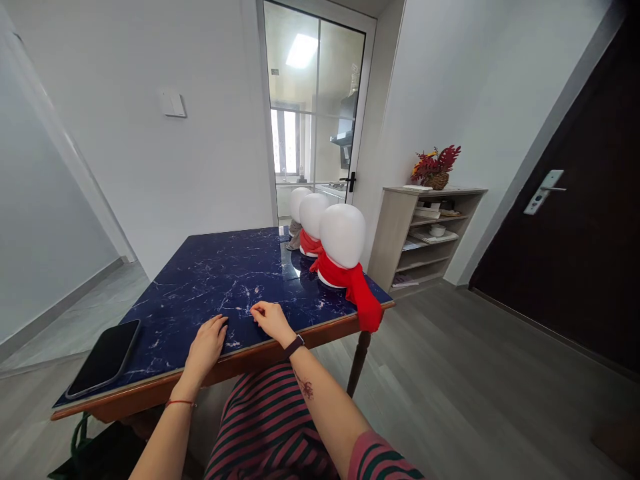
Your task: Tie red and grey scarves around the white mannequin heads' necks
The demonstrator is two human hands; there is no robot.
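My left hand (207,339) rests on the near edge of a dark blue marble-patterned table (215,267), fingers stretched out and holding nothing. Close by on its right, my right hand (273,320) is over the tabletop with its fingers curled in and the thumb pressed to them; nothing shows in it. At the table's right side stand three smooth white rounded forms in a row. The nearest form (343,233) has a red cloth (367,300) wrapped round its base, one end hanging over the edge. Another form (313,215) also has red cloth, and the farthest (299,200) has grey cloth.
A black phone (105,359) lies at the table's left corner. Beyond the table is a glass door (320,100). To the right stand a low shelf (395,233) with a basket of red leaves (437,177) on top and a dark door (575,200).
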